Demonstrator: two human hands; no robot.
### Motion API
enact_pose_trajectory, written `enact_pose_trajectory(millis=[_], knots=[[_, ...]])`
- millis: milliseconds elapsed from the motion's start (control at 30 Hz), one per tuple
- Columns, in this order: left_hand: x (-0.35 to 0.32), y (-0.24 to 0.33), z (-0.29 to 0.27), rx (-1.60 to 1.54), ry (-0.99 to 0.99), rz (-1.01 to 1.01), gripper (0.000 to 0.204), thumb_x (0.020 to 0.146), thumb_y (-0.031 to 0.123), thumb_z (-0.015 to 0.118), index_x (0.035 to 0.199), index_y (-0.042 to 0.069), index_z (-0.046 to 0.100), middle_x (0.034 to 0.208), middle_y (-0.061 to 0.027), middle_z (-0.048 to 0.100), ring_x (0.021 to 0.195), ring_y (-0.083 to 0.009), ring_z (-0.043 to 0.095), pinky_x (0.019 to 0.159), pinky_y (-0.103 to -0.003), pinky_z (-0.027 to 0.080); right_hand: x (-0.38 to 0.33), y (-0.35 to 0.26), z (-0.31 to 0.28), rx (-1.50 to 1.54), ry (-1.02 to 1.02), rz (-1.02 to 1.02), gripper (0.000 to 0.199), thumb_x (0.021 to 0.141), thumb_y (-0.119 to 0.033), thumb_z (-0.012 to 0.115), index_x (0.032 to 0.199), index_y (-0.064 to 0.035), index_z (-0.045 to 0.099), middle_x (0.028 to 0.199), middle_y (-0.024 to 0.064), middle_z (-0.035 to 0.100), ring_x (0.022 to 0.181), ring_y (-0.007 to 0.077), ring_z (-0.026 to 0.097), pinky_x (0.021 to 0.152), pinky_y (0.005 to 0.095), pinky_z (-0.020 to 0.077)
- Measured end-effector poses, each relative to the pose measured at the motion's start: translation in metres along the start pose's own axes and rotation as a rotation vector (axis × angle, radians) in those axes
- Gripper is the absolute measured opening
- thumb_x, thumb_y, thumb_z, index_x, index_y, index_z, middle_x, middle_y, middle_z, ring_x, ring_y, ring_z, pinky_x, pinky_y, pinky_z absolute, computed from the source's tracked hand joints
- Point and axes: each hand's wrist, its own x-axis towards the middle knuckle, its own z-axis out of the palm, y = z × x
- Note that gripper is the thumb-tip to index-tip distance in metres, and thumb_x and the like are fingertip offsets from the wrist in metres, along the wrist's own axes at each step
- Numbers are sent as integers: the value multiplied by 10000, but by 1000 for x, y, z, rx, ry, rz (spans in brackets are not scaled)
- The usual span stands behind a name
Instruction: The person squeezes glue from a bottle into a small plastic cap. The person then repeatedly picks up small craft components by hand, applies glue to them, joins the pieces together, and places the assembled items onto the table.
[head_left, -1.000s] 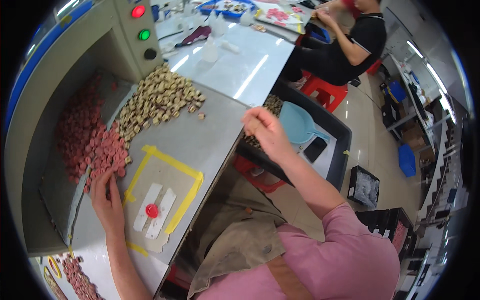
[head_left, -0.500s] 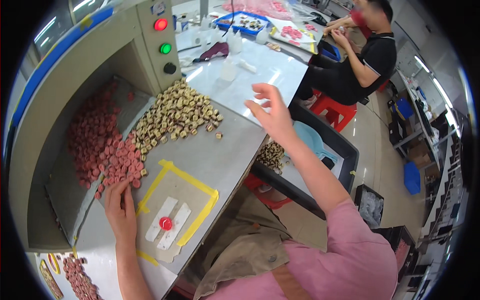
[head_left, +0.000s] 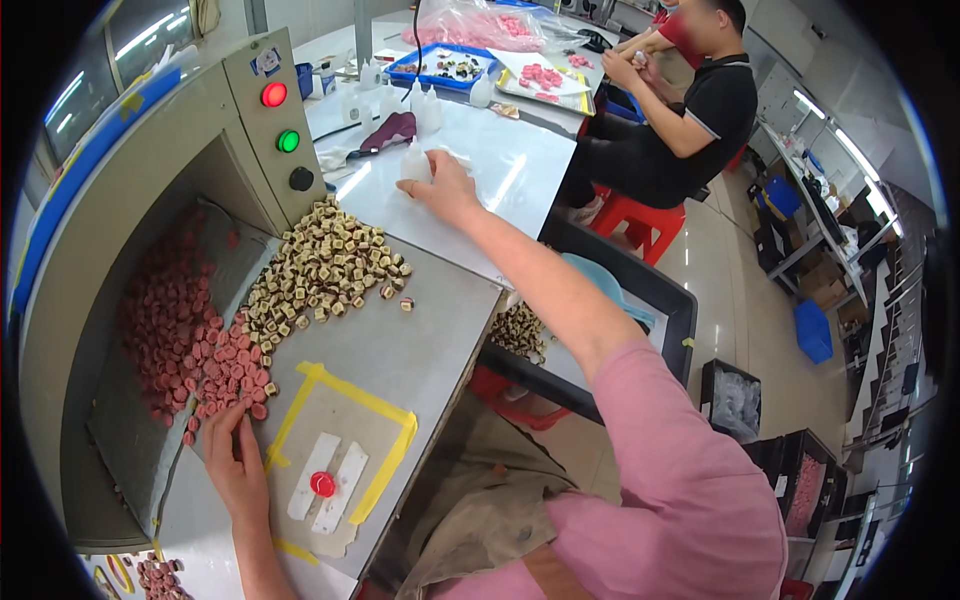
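My left hand [head_left: 237,462] rests at the near edge of a heap of round pink pieces [head_left: 222,362], its fingers loosely bent and slightly apart, fingertips at the nearest pieces. My right hand [head_left: 447,190] reaches across to a small white translucent squeeze bottle [head_left: 413,158] standing on the white tabletop. Thumb and fingers are spread beside it; whether they touch it I cannot tell. A red round piece [head_left: 322,484] lies across two white strips on a board [head_left: 335,415] framed by yellow tape. Cream-and-dark small blocks [head_left: 325,262] are heaped beyond the pink pieces.
At left stands a beige machine housing [head_left: 235,150] with red and green lights and a black knob. A black tray [head_left: 680,335] with a light-blue dustpan-like item sits at the right. A co-worker [head_left: 690,110] sits on a red stool beyond. More bottles and a blue tray [head_left: 440,68] stand farther back.
My right hand has moved left and forward over the white tabletop to the squeeze bottle. My left hand stays by the pink pieces. The whole view has shifted slightly.
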Motion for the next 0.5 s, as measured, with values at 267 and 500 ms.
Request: enact_pose_trajectory(millis=[267, 500], knots=[[0, -6, 0, -19, -38, -47, 181, 909, -8, 519, 1066, -7, 607, 1038, -114, 605, 980, -237, 565, 881, -312, 428, 7, -1, -1, -60, -49, -79, 516, 759, -482, 678, 996, -28, 611, 1006, 158, 635, 1017, 318, 580, 874, 438, 431], [4, -5, 5, -29, -29, -82, 183, 915, 2, 514, 1071, -14, 607, 1047, -112, 619, 1005, -228, 559, 908, -317, 417, 3, 3, 5, -58, 62, -142, 515, 782, -496, 646, 909, 1, 607, 965, 191, 640, 932, 336, 607, 818, 406, 458]])
